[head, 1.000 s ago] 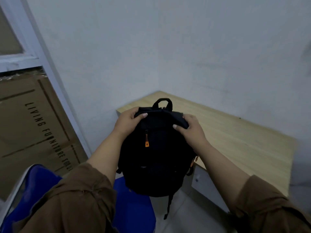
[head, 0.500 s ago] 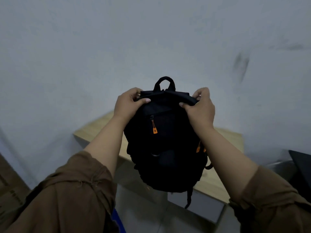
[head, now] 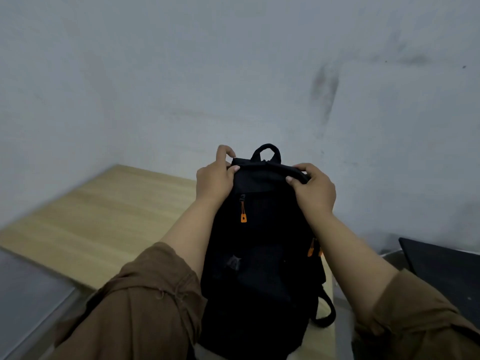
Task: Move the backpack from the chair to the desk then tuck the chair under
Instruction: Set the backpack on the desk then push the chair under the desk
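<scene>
Dim, flat, bluish light fills the room, its source out of sight; no hard shadows, no glare. The black backpack reads as a near-featureless mass, detail lost in darkness. The wooden bench smears softly at its left edge, and wide-angle distortion bends the brown sleeves along the bottom.

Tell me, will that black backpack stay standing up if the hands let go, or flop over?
It would probably slump. The backpack is soft fabric, and its top edge bends where the left hand and right hand pinch it. It looks fairly light, since fingers alone hold it up. It sits near the desk edge, so it might tip off.
</scene>
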`<state>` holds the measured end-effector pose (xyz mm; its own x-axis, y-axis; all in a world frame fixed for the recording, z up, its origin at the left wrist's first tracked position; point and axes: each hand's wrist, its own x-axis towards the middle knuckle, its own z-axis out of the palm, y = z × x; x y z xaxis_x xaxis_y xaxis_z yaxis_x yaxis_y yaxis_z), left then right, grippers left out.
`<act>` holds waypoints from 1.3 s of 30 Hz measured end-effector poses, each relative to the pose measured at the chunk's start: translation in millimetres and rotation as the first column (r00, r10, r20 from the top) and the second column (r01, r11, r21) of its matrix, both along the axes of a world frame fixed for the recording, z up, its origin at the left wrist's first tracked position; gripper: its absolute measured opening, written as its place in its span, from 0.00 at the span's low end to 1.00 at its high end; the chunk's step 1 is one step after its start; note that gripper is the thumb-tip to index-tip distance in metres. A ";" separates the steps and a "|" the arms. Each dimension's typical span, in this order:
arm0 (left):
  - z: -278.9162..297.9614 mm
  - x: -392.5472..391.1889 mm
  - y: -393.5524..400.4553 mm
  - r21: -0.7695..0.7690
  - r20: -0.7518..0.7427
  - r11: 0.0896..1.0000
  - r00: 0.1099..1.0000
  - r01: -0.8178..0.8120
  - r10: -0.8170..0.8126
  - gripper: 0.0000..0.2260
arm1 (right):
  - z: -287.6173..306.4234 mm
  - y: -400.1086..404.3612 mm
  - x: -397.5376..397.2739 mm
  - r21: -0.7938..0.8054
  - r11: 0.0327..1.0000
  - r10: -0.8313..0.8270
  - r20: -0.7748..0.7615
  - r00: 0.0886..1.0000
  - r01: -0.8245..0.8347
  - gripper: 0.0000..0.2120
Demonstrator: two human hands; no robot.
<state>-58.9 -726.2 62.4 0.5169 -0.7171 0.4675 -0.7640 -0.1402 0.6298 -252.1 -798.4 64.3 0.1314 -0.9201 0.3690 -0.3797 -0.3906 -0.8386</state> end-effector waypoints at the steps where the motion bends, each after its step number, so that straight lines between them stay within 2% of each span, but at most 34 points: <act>1: -7.8 -1.4 -27.1 0.016 0.006 1.000 1.000 -0.006 0.005 0.09 | -6.3 -26.4 0.3 0.021 1.000 -0.002 -0.012 1.000 0.003 0.08; 4: -27.3 -0.2 -70.8 0.009 0.014 1.000 1.000 -0.023 0.023 0.09 | -22.7 -74.8 6.2 0.056 0.998 0.004 -0.029 1.000 -0.003 0.07; 7: -62.1 2.4 -108.7 0.037 0.077 0.997 0.994 -0.074 0.071 0.15 | -45.2 -124.0 17.0 0.077 0.997 0.033 -0.071 0.997 -0.028 0.05; 13: -144.2 6.1 -135.2 0.287 0.137 0.955 0.990 -0.072 0.033 0.22 | -105.4 -203.0 40.9 0.161 0.987 0.058 -0.196 0.979 -0.027 0.03; 16: -178.9 -0.3 -135.9 0.463 0.080 0.884 0.997 -0.057 0.022 0.20 | -134.6 -235.4 45.8 0.195 0.981 0.058 -0.248 0.967 -0.008 0.03; 19: -209.9 -8.5 -137.7 0.636 -0.021 0.772 1.000 0.003 0.013 0.23 | -159.7 -264.1 47.5 0.234 0.972 0.053 -0.284 0.957 0.016 0.06; 24: -249.2 -21.5 -145.8 0.724 -0.071 0.690 0.996 0.018 0.048 0.25 | -198.3 -298.8 55.3 0.288 0.958 0.100 -0.336 0.937 0.001 0.11; 29: -266.7 -27.6 -149.2 0.757 -0.009 0.654 0.999 -0.019 0.040 0.25 | -221.6 -311.1 52.2 0.262 0.965 0.133 -0.418 0.899 -0.020 0.15; 35: -268.6 -24.4 -152.7 0.808 -0.029 0.589 1.000 0.019 0.008 0.26 | -244.6 -277.9 41.6 0.261 0.963 0.227 -0.664 0.712 -0.064 0.14; 37: -262.9 -21.4 -153.6 0.808 -0.066 0.586 0.998 0.052 0.002 0.26 | -245.7 -258.3 40.3 0.244 0.968 0.209 -0.683 0.700 -0.051 0.14; 39: -253.6 -18.3 -149.4 0.767 -0.127 0.635 0.992 0.087 0.017 0.26 | -241.1 -233.0 39.8 0.228 0.973 0.186 -0.655 0.732 -0.043 0.13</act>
